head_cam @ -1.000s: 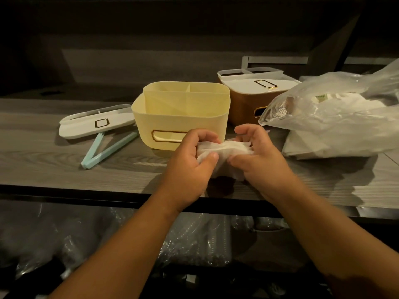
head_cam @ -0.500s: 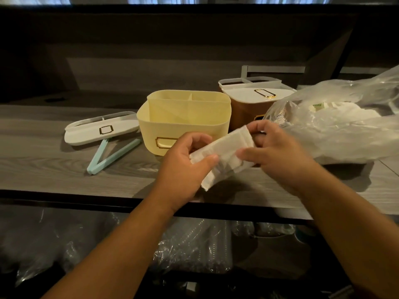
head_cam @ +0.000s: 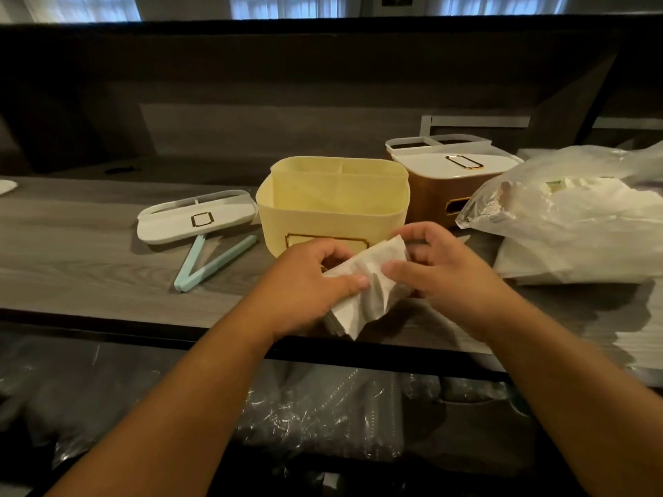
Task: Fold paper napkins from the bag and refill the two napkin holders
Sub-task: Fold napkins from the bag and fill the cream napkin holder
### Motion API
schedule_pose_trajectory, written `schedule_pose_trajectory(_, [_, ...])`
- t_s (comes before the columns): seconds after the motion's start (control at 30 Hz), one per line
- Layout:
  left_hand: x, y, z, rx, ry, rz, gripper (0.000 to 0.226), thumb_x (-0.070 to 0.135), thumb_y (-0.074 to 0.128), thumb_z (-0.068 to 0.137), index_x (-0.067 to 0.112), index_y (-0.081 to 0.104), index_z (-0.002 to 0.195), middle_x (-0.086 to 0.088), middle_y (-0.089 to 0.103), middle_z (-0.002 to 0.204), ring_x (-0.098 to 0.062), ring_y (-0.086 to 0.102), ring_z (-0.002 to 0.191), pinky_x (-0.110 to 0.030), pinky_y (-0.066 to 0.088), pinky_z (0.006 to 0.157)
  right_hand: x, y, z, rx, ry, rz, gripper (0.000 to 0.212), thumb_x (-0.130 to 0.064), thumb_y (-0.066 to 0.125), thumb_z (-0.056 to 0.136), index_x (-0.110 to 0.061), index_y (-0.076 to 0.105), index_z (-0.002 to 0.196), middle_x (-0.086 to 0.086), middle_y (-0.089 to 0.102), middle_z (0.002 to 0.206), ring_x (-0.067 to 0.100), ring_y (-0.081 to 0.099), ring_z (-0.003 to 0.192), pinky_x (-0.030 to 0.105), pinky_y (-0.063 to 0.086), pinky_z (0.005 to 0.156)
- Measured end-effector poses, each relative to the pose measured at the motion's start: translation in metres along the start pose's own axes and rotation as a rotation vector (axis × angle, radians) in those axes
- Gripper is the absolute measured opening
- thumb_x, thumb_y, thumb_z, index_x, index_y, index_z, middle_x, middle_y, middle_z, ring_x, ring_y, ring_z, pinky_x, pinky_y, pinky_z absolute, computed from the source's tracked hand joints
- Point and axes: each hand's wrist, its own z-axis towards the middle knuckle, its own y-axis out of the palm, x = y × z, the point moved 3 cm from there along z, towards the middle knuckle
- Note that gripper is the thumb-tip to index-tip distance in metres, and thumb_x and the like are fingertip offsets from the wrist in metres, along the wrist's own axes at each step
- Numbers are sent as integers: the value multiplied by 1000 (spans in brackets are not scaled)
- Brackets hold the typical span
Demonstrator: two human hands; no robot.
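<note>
Head view: the left hand (head_cam: 305, 281) and right hand (head_cam: 445, 274) together hold a white paper napkin (head_cam: 366, 292) just above the near edge of the grey wooden worktop (head_cam: 89, 267). The left thumb presses on top of the napkin with the fingers curled behind it; the right hand pinches its upper right end. Directly beyond the hands stands the yellow napkin holder (head_cam: 333, 202), lid off. Beyond the right hand sits the brown napkin holder (head_cam: 437, 188) with its white lid on. To the right of the right hand lies the clear plastic bag (head_cam: 574, 217) of napkins. Left of the left hand lie a white lid (head_cam: 197, 220) and a pale blue clip (head_cam: 211, 261).
</note>
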Motion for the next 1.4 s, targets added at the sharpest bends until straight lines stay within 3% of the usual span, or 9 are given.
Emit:
schedule_pose_trajectory(0.13, [-6,5,2,-136,-38,-39,22,33,79,84,32,72,104,11,74,100,-11,70,93,-42,59,88,8,3,-4,68,32,-150,39,-37,77,85,-37,52,115,-14,71,107,6,71,89,28,60,73])
schedule_pose_trajectory(0.27, [-11,9,0,-259,-96,-86,17,31,74,89,25,73,106,6,77,99,-16,73,95,-43,58,91,9,1,-9,46,36,-165,31,-32,75,88,-37,56,111,-14,75,97,2,72,81,21,56,64])
schedule_pose_trajectory(0.5, [12,-10,-13,-327,-103,-276,22,13,70,90,10,69,112,-11,76,103,-21,72,87,-29,57,68,-28,-7,-21,-53,-27,-98,26,-20,71,90,-29,60,112,-8,77,93,11,74,85,39,63,78])
schedule_pose_trajectory(0.63, [58,-50,1,-211,-68,-271,23,15,71,89,13,70,112,-8,76,102,-25,74,89,-37,60,71,-98,-22,-1,71,-126,-183,26,-25,73,88,-30,62,111,-3,75,92,15,75,81,31,63,67])
schedule_pose_trajectory(0.8, [87,-88,47,108,-183,-307,14,11,72,90,9,69,104,-9,74,94,-16,71,71,-26,58,54,-146,-6,51,122,-22,-245,19,-33,71,92,-18,63,100,3,69,98,19,74,81,35,63,76])
schedule_pose_trajectory(0.97, [71,-98,72,113,-320,-278,5,9,72,90,5,73,89,-11,71,91,-16,71,67,-26,56,56,-143,17,80,75,128,-201,23,-25,69,94,-13,64,112,9,69,99,23,76,71,36,64,66])
schedule_pose_trajectory(1.17, [59,-105,75,86,-359,-209,4,7,72,89,3,73,89,-9,68,88,-14,70,57,-24,55,52,-131,29,84,-34,290,3,21,-15,60,99,-4,61,117,17,71,103,30,75,84,40,62,82])
schedule_pose_trajectory(1.27, [52,-106,78,106,-345,-156,13,9,75,88,2,71,98,-12,71,93,-17,74,61,-30,61,61,-127,33,87,-6,305,-78,10,-14,64,97,-7,65,104,13,72,104,26,73,87,35,62,73])
schedule_pose_trajectory(1.4, [44,-109,85,167,-289,78,12,13,72,90,5,69,98,-14,72,95,-26,75,77,-40,63,75,-122,45,94,5,301,-189,16,-14,70,92,-9,68,108,11,71,103,25,71,88,37,61,82])
